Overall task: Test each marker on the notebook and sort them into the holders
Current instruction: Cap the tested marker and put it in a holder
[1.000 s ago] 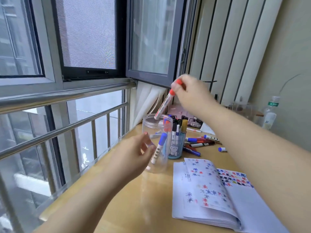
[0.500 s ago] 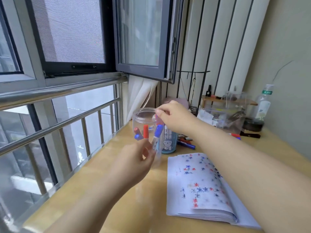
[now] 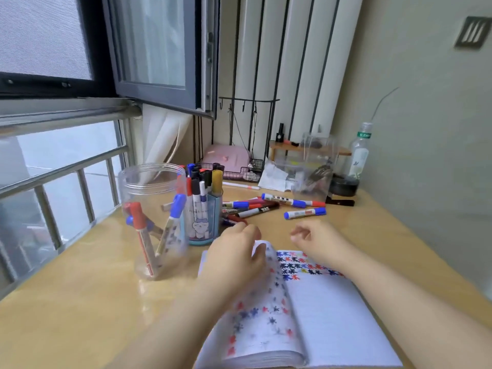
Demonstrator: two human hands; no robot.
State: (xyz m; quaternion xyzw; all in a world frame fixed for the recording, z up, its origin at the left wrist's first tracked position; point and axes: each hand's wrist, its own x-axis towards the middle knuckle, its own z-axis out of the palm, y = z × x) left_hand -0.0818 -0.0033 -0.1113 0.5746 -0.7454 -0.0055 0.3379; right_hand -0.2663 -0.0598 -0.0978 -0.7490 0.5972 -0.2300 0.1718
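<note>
Head view, and the landmark here is the open notebook (image 3: 306,310), lying on the wooden desk (image 3: 80,315) nearest the camera, its pages dotted with red, blue, black and yellow test marks.

Left hand (image 3: 237,257) rests on the notebook's left page, fingers curled at the lifted top edge of that page; blur hides whether they actually pinch the paper, so I cannot tell. Right hand (image 3: 316,241) hovers just past the notebook's top edge, fingers loosely curled, nothing in them.

Now the holders. Left of the notebook stands the clear plastic jar (image 3: 153,222), lidless, upright. Inside it a red-capped marker (image 3: 141,235) and a blue-capped marker (image 3: 171,225) lean against the wall, and more caps show low down behind them, too blurred to count. Between the jar and the notebook's far left corner sits the blue pen cup (image 3: 203,222) with a cartoon figure on its front, packed with upright markers, black, blue, red and one yellow cap on top.

Beyond the notebook, a loose pile of markers (image 3: 266,206) lies flat on the desk, and one blue-capped loose marker (image 3: 304,213) sits slightly apart on the pile's right. Further back from the notebook, a clear bottle (image 3: 360,153) stands by the wall.
</note>
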